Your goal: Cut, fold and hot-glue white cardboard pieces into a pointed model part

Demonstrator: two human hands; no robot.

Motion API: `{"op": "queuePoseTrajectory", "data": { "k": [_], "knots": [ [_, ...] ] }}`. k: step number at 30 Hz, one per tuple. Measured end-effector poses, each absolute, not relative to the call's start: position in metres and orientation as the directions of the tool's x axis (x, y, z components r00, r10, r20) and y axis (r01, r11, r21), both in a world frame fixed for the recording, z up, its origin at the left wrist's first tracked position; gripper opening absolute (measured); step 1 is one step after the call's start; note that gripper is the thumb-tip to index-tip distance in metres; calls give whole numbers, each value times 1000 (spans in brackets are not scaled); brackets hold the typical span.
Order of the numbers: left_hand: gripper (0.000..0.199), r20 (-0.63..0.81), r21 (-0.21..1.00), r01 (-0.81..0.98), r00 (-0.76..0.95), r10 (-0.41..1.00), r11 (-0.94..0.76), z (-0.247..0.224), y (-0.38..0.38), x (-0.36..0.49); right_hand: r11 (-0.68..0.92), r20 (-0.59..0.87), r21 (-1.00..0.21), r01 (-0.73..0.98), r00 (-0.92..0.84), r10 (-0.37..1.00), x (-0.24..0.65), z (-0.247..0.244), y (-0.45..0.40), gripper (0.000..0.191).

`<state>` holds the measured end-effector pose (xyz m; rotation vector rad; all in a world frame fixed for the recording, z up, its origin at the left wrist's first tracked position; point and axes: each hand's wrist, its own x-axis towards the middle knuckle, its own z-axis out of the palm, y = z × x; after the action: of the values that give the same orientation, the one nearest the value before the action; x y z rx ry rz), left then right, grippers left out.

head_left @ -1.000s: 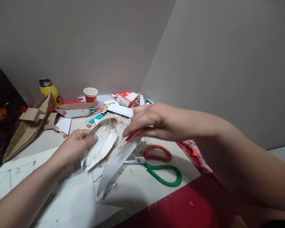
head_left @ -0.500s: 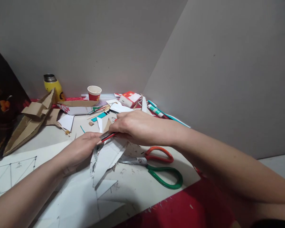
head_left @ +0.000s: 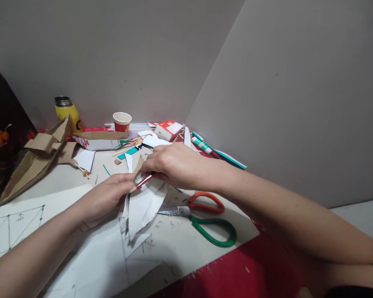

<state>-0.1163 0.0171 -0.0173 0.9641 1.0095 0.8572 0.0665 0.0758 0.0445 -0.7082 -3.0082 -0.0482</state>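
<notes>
Red pencil (head_left: 144, 181) in right fingers (head_left: 148, 166)

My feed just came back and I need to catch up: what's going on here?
The person's left hand grips the upper end of a creased white paper piece. The right hand holds a slim red-and-black pencil over that same end, its tip near the left hand. Metal scissors with one orange-red and one green handle lie untouched on the off-white work surface, right of the paper. A boat-shaped brown cardboard model is off to the left.
</notes>
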Motion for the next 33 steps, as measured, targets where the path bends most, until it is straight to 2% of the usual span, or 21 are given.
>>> {"op": "queuePoseTrajectory", "data": {
  "k": [2, 4, 12, 14, 16, 18, 20, 22, 24, 26, 28, 30, 33],
  "knots": [
    [18, -316, 912, -115, 416, 853, 394, -19, 17, -117, 902, 48, 16, 431, -902, 429, 67, 44, 75, 18],
    [22, -318, 910, -99, 457, 831, 403, -21, 18, -117, 911, 38, 18, 413, -910, 412, 67, 43, 75, 17],
    [16, -306, 937, -45, 374, 876, 346, -27, 18, -110, 931, 23, 57, 361, -932, 360, 62, 37, 74, 17],
    [20, -309, 939, -49, 319, 896, 341, -26, 19, -111, 930, 72, 67, 361, -931, 357, 63, 37, 73, 18],
    [27, -317, 936, -62, 272, 909, 345, -25, 19, -113, 929, 215, 37, 368, -911, 352, 67, 38, 72, 20],
    [36, -314, 935, -93, 238, 919, 343, -24, 20, -114, 924, 441, -64, 376, -820, 364, 73, 41, 70, 19],
    [42, -294, 938, -126, 204, 934, 323, -24, 20, -114, 887, 648, -233, 398, -617, 447, 80, 43, 66, 14],
    [46, -255, 946, -156, 187, 949, 285, -24, 19, -113, 779, 711, -451, 435, -352, 608, 87, 40, 61, 12],
    [48, -216, 952, -177, 184, 959, 249, -25, 19, -111, 618, 617, -664, 421, -157, 771, 92, 33, 57, 11],
    [48, -186, 956, -191, 185, 965, 221, -25, 17, -109, 468, 451, -815, 341, -133, 882, 92, 21, 54, 24],
    [48, -158, 960, -198, 194, 968, 197, -25, 15, -108, 366, 308, -896, 251, -242, 920, 89, 8, 52, 35],
    [49, -144, 965, -186, 213, 966, 185, -24, 12, -107, 286, 216, -945, 158, -354, 910, 84, -3, 51, 32],
    [48, -136, 974, -148, 237, 962, 174, -22, 9, -106, 151, 125, -988, 34, -393, 911, 75, -10, 52, 26]
  ]
}}
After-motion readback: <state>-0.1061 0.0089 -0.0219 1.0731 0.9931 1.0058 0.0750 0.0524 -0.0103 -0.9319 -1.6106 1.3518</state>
